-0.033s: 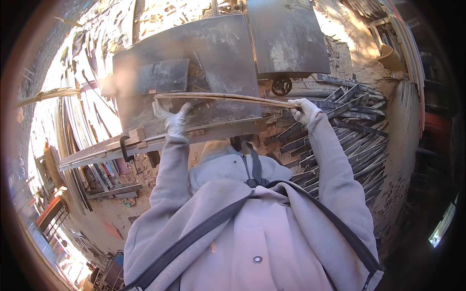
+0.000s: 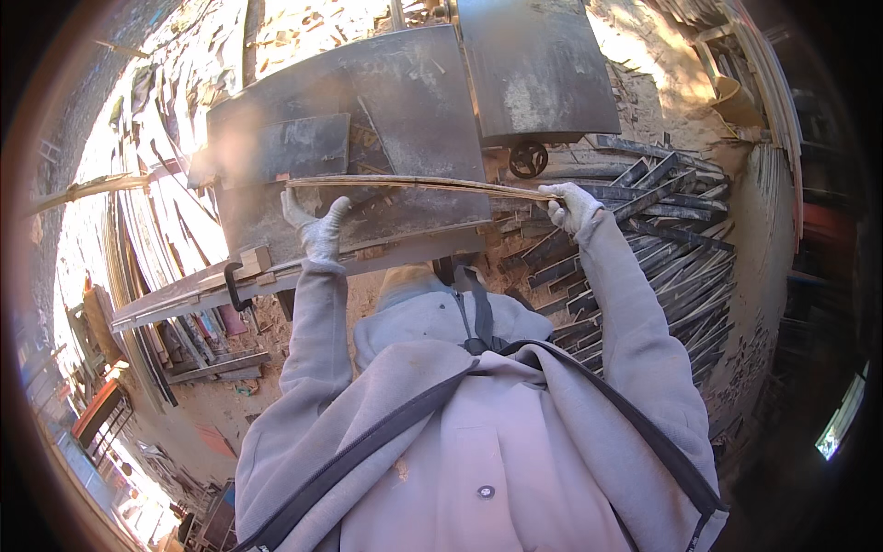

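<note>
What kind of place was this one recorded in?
Most likely a woodworking yard or sawmill workshop. A large metal machine table stands ahead, dark cut slats are heaped at the right, and both gloved hands, left hand and right hand, hold a thin wooden strip.

Wooden strip's (image 2: pixel 414 185) left end blurred

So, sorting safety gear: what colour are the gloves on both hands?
White, slightly soiled; the left hand and right hand show them in the head view, gripping a thin wooden strip.

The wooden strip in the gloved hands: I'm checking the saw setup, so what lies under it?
Under the wooden strip lies the grey metal machine table, with sawdust. The floor beneath the table is hidden.
</note>
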`<state>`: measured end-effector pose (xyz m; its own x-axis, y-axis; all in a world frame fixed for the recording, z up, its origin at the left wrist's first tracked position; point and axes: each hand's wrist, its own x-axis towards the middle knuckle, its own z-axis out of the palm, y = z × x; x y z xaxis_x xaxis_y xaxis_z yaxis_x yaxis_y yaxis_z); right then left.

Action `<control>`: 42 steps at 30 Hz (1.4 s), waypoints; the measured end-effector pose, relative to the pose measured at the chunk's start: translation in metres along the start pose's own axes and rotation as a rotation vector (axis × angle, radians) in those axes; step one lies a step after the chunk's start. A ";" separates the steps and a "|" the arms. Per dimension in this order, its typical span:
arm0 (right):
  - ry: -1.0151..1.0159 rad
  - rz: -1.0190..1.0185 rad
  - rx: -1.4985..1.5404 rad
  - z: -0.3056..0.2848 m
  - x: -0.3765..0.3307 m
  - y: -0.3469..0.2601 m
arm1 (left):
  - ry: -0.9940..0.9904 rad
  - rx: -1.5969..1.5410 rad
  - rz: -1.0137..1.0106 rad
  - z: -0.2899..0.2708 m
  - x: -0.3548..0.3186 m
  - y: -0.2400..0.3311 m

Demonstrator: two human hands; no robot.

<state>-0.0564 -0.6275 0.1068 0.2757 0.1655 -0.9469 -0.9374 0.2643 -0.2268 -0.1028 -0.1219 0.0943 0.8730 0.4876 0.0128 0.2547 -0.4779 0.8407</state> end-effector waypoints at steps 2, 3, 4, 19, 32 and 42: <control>0.078 0.023 0.039 0.011 0.004 -0.003 | -0.050 -0.338 -0.077 -0.003 0.017 -0.028; 0.086 0.026 -0.005 0.009 0.005 -0.004 | -0.080 -0.486 -0.183 -0.004 0.023 -0.034; 0.075 0.045 -0.033 0.010 0.005 -0.007 | -0.104 -0.630 -0.286 -0.007 0.035 -0.040; 0.686 -0.788 -0.659 0.013 0.037 0.025 | -0.195 -0.214 -0.199 0.002 0.054 -0.033; 0.235 -0.727 -1.388 0.198 -0.017 0.007 | -0.119 -0.379 -0.164 0.002 0.017 -0.004; 0.391 -0.770 -1.498 0.192 0.019 -0.014 | -0.057 -0.392 -0.069 -0.016 -0.027 -0.015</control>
<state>0.0031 -0.4461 0.1358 0.8682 0.1539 -0.4717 -0.0557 -0.9144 -0.4009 -0.1367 -0.1156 0.0899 0.8839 0.4620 -0.0721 0.1453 -0.1247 0.9815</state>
